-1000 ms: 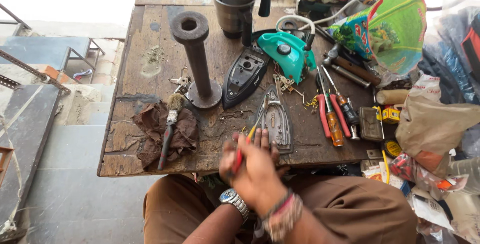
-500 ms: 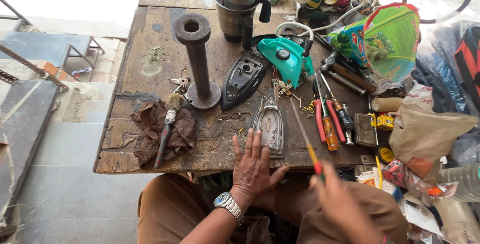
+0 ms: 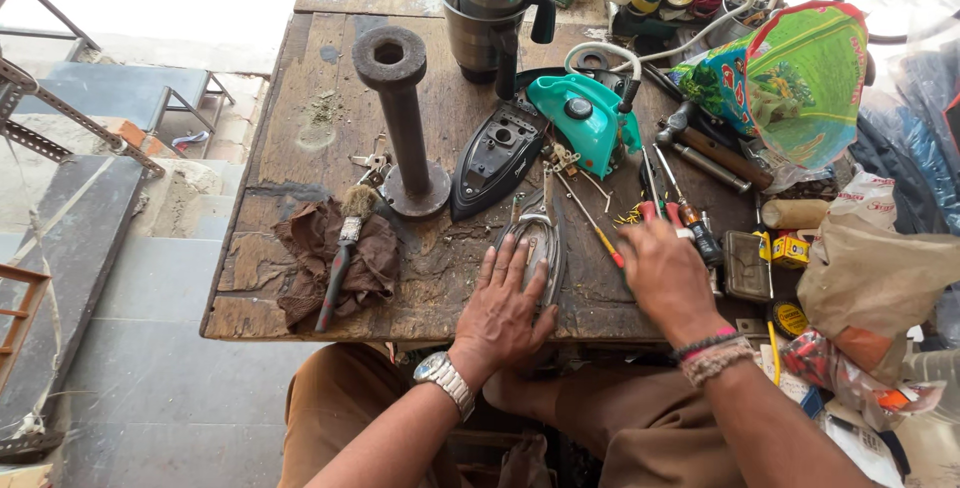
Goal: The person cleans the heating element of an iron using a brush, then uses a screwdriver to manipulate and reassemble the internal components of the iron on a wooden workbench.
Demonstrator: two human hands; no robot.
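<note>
The metal iron plate (image 3: pixel 540 248) lies near the front edge of the wooden table (image 3: pixel 300 98), its pointed end turned away from us toward the black iron base (image 3: pixel 497 153), so its long axis runs from us toward the far side. Our left hand (image 3: pixel 505 303) rests flat on the near part of it, fingers spread apart and gripping nothing. Just to the right lies a thin screwdriver with a red and yellow handle (image 3: pixel 595 233), its shaft slanting away to the upper left, its handle end nearest our right hand (image 3: pixel 665 273). That hand lies palm down, fingers loosely together over the red-handled tools (image 3: pixel 675 213); we cannot tell whether it grips any of them. Farther back stands the teal iron cover (image 3: pixel 585 123), and to the left an upright rusty pipe (image 3: pixel 400 118).
</note>
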